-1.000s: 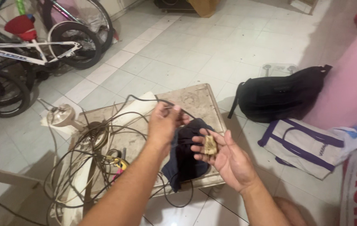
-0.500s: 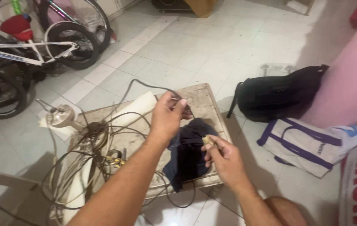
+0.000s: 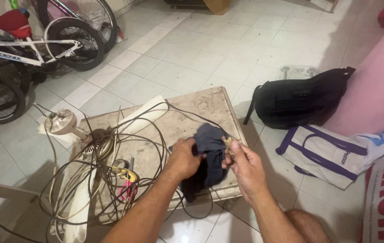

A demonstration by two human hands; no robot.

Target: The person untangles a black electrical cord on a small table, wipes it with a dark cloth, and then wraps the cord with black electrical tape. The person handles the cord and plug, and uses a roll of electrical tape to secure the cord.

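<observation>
Landmark = small low table (image 3: 201, 105), worn pale top, on a white tile floor.

Left hand (image 3: 184, 158) over the table's near-right part, fingers closed round a dark blue cloth (image 3: 210, 140); the cloth bunches up above the hand and hangs down below it to the table's near edge. Right hand (image 3: 245, 167) just off the table's near-right corner, thumb + fingertips pinched together on a small tan object (image 3: 228, 142), too small to tell what it is. It sits right against the cloth's right edge.

On the table's left half: tangle of dark and pale cables (image 3: 111, 166), w/ yellow-handled pliers (image 3: 128, 174) in it. Round pale fan motor (image 3: 61, 121) at the table's far-left corner. Black backpack (image 3: 300, 99) on the floor right of the table, white tote bag w/ purple straps (image 3: 327, 153) nearer than that. Bicycles (image 3: 29, 49) far left of the table.
</observation>
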